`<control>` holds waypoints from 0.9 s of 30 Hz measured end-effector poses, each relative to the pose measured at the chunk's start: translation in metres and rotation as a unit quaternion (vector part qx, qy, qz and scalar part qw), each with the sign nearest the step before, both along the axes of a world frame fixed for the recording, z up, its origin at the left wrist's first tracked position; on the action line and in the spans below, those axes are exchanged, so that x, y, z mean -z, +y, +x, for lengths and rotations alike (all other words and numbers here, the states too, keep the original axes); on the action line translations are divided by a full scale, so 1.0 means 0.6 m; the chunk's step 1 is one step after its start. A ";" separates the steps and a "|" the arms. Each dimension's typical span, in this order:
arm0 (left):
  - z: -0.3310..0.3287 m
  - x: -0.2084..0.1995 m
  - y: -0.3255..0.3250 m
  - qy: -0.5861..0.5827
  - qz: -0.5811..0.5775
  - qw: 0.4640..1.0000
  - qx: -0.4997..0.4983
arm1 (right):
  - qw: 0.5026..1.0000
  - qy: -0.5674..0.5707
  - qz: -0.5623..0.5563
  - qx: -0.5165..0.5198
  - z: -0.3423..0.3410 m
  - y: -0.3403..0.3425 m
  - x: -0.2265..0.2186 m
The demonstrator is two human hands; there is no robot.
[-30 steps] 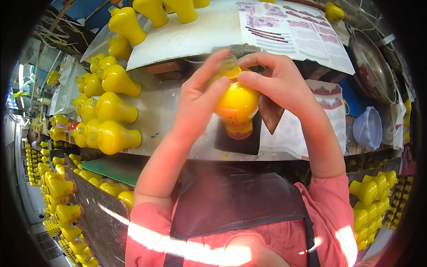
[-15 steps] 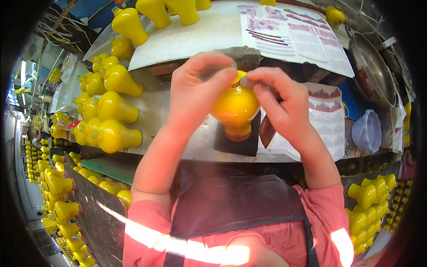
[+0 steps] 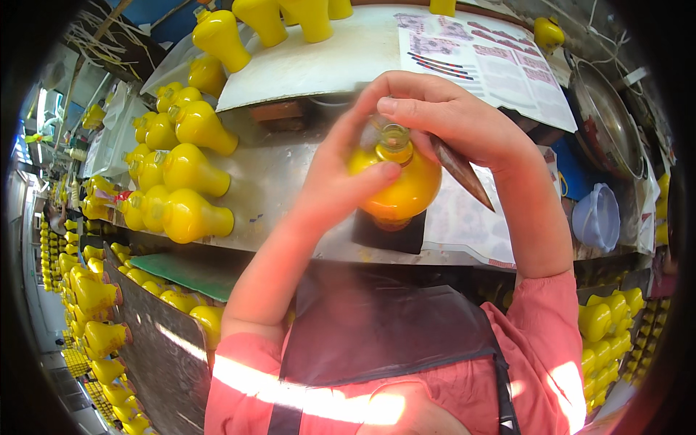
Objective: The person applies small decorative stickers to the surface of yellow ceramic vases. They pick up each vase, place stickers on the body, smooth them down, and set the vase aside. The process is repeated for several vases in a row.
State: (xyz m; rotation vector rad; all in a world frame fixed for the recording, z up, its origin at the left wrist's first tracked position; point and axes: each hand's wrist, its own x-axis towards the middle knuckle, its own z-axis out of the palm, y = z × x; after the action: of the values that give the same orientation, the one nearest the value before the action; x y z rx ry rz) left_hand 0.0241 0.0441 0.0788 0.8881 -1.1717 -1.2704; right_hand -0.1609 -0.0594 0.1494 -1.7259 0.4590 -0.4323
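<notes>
A glossy yellow bottle (image 3: 406, 192) with a clear glass neck stands upright on a dark square pad (image 3: 409, 241), wide shoulder up. My left hand (image 3: 344, 163) is wrapped round its left side, thumb pressed on the shoulder below the neck. Over the far side arches my right hand (image 3: 453, 119), its fingers curled behind the neck and partly hidden. A flat brown pointed scraper-like tool (image 3: 464, 177) sticks out from under the right palm, its tip toward me.
More yellow bottles (image 3: 192, 217) stand in rows on the left. Printed decal sheets (image 3: 500, 65) lie on a white board (image 3: 290, 69) at the back. On the right are a lilac basin (image 3: 597, 217) and a metal pan (image 3: 605, 116). A brown block (image 3: 279, 116) sits beneath the board.
Both hands were pinching at the neck; now the left wraps the bottle's side and the right has swung over the far side. The brown tool has risen beside the bottle.
</notes>
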 end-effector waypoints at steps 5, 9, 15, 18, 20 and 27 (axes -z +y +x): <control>0.005 -0.003 -0.004 -0.042 -0.017 0.999 0.001 | 0.994 0.011 0.013 0.104 -0.016 0.018 0.002; 0.015 0.000 -0.010 -0.095 0.000 0.995 0.003 | 0.970 -0.023 -0.021 0.240 -0.038 0.069 0.034; 0.014 0.017 -0.027 -0.170 -0.101 0.980 -0.038 | 0.874 -0.038 -0.364 0.319 -0.014 0.165 0.073; 0.014 0.024 -0.030 -0.136 -0.120 0.983 -0.019 | 0.824 0.056 -0.496 0.269 0.003 0.174 0.068; 0.019 0.025 -0.032 -0.109 -0.106 0.988 -0.001 | 0.816 0.106 -0.506 0.258 0.006 0.175 0.062; 0.019 0.027 -0.035 -0.136 -0.142 0.980 -0.024 | 0.898 0.003 -0.207 0.387 -0.018 0.164 0.054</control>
State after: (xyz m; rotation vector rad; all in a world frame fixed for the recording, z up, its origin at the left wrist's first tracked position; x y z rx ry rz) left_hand 0.0356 0.0232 0.0623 0.8871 -1.4969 -0.9305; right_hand -0.1718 0.0388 0.1172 -1.8945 1.1335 -1.1630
